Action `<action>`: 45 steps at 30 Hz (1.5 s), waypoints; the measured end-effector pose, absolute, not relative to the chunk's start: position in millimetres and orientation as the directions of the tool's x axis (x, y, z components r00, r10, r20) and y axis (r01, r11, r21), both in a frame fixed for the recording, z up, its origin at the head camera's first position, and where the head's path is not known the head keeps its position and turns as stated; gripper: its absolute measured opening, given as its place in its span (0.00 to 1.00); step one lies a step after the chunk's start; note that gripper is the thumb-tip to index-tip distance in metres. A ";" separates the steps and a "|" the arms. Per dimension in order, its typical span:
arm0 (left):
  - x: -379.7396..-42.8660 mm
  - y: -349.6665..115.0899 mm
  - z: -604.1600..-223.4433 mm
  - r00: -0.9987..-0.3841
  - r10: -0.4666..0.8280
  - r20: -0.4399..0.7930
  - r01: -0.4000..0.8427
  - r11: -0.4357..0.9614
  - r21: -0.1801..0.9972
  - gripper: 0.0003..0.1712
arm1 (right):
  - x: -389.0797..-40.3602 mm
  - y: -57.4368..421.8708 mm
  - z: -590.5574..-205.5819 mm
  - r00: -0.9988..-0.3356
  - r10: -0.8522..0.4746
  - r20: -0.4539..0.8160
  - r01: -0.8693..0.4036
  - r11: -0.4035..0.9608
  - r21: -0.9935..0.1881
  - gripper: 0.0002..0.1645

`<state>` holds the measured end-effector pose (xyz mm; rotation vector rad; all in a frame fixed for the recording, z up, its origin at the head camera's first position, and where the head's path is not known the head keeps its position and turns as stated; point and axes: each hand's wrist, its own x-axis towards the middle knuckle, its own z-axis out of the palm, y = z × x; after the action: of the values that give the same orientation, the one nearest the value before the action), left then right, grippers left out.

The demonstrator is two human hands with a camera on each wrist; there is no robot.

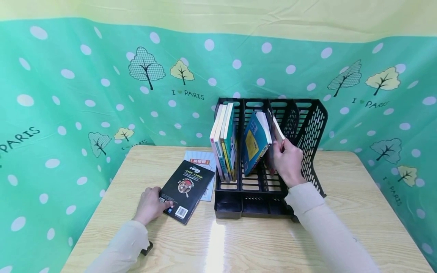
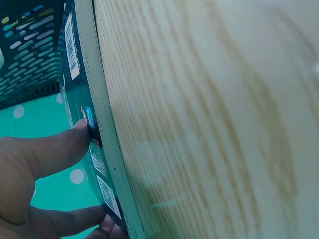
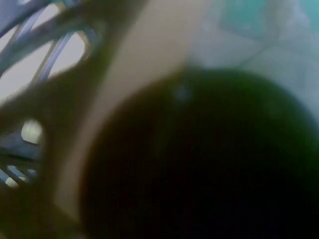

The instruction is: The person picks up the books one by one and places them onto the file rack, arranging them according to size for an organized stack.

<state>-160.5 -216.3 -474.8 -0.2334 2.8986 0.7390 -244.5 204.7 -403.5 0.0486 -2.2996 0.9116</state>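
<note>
My left hand [image 1: 150,205] grips the lower left corner of a black book [image 1: 187,187] that lies back cover up. In the left wrist view the thumb [image 2: 65,147] presses on the cover beside the QR codes, with the other fingers at the book's edge. My right hand [image 1: 289,162] reaches into a black file rack [image 1: 250,194] and pinches a thin book with pale page edges [image 1: 278,131], upright in the third compartment from the left. The hand covers part of that book. The right wrist view is dark and blurred.
A light blue book [image 1: 207,195] lies partly under the black one. Several upright books [image 1: 223,142] fill the rack's leftmost compartment; a blue book with a yellow patch [image 1: 254,142] leans in the second. Behind the wooden table [image 1: 259,246] hangs a green dotted cloth [image 1: 102,91].
</note>
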 end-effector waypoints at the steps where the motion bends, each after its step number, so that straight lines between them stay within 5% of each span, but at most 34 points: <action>1: -160.6 -216.3 -474.8 -0.978 -0.116 -0.174 -0.185 0.867 0.462 0.43 | -244.6 204.3 -404.5 -0.784 0.192 0.591 -0.264 0.758 -0.596 0.15; 17: -165.3 -218.5 -474.2 -0.977 -0.126 -0.170 -0.193 0.855 0.481 0.42 | -248.0 200.0 -415.8 -0.735 0.142 0.663 -0.349 0.759 -0.549 0.12; 41: -167.0 -222.3 -475.0 -0.976 -0.130 -0.173 -0.202 0.837 0.509 0.40 | -228.5 198.0 -414.8 -0.831 0.098 0.548 -0.262 0.800 -0.540 0.05; 45: -166.9 -223.0 -475.3 -0.975 -0.132 -0.176 -0.206 0.834 0.512 0.40 | -220.2 200.4 -413.1 -0.845 0.083 0.528 -0.259 0.800 -0.541 0.11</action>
<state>-166.9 -223.0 -475.3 -0.2667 2.8800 0.8272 -220.2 200.4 -413.1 0.1299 -2.4431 0.8396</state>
